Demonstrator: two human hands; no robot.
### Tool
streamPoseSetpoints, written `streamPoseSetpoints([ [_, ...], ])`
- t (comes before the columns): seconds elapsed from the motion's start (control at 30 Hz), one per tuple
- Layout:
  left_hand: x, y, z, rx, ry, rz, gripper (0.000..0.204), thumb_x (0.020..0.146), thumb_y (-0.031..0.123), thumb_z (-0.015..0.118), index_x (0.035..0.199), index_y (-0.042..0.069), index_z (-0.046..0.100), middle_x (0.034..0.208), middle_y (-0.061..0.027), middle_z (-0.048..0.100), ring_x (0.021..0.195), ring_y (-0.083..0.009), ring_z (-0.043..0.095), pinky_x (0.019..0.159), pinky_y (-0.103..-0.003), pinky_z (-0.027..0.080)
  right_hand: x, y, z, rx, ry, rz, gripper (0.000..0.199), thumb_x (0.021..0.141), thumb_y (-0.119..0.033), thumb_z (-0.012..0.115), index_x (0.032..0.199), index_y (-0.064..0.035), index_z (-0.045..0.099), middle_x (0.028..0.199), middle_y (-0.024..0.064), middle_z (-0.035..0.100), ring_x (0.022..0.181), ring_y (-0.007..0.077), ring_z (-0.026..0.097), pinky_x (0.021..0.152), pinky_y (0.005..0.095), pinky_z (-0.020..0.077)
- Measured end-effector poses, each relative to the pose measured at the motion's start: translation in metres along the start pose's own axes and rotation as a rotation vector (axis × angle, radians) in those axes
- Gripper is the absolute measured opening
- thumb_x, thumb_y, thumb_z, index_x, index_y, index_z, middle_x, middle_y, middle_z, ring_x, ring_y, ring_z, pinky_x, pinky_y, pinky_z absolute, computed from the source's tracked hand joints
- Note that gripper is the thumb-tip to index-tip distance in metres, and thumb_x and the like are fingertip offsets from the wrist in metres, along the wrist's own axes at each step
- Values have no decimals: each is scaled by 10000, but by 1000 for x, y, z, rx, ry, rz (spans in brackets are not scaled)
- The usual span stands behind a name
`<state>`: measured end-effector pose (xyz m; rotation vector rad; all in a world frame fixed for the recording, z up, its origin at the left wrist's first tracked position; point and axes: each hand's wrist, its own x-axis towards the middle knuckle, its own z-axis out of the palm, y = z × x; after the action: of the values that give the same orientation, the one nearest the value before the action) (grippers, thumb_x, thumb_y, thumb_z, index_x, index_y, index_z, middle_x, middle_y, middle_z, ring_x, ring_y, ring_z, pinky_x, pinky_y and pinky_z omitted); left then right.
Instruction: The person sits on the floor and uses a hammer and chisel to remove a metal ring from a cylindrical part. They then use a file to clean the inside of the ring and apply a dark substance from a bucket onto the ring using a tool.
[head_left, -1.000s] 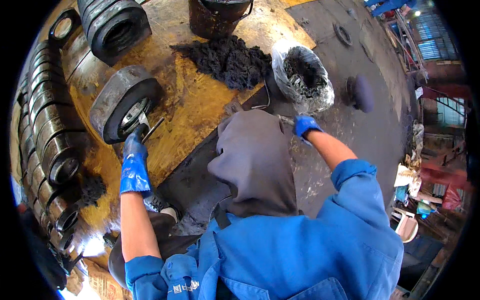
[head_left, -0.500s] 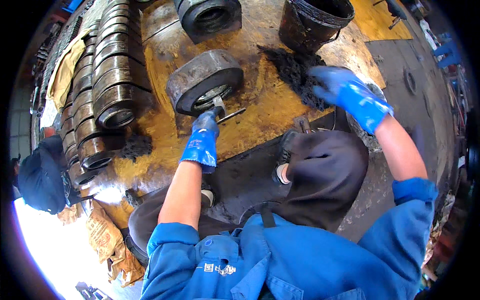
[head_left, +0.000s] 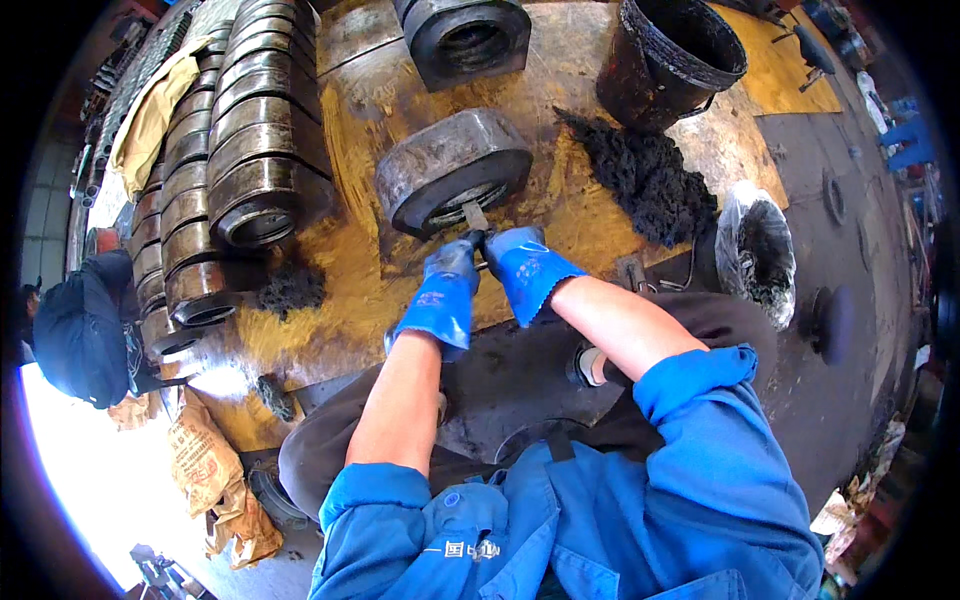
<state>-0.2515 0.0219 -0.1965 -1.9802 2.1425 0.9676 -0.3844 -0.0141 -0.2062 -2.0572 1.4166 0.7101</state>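
My left hand (head_left: 452, 268), in a blue rubber glove, is closed around a flat-bladed metal tool (head_left: 474, 214). The tool's pale blade points into the bore of a thick, dark steel ring (head_left: 450, 165) that lies tilted on the bench. My gloved right hand (head_left: 515, 260) is closed beside the left, its fingers at the tool's grip end. The gloves hide most of the grip, and how the fingers lie on it is hard to see.
Rows of steel rings (head_left: 252, 180) lie at the left. Another heavy ring part (head_left: 470, 40) sits at the back. Black fibrous shavings (head_left: 650, 180) lie before a dirty bucket (head_left: 672, 60). A plastic-lined container (head_left: 762, 250) stands at right, a paper sack (head_left: 205, 450) at lower left.
My right hand has swung left from beside the black shavings to join my left hand at the tool. The view has shifted a little, and the blade stays at the ring's bore.
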Motion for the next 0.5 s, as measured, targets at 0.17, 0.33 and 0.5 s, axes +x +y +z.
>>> streamPoseSetpoints([
  [0.17,19,-25,-11,-575,-50,53,653,753,280,768,1317,42,540,1270,-211,608,1166,-341,591,970,-381,495,-10,-3,10,141,30,66,581,1020,-430,223,1277,-63,592,1209,143,667,1084,323,658,969,502,421],
  [0.33,-1,7,-33,-2146,-10,-282,493,934,389,598,1304,68,537,1342,-158,559,1200,-304,555,978,-490,461,-17,-5,16,-22,53,-97,483,1020,-333,329,1381,-59,495,1168,181,675,1071,350,658,892,505,471],
  [0.5,11,29,-45,-2627,356,-474,597,857,538,601,1231,73,571,1309,-132,582,1197,-338,543,954,-570,458,7,-1,38,106,51,-14,515,1032,-361,257,1338,-65,547,1170,176,676,1089,355,647,908,514,465],
])
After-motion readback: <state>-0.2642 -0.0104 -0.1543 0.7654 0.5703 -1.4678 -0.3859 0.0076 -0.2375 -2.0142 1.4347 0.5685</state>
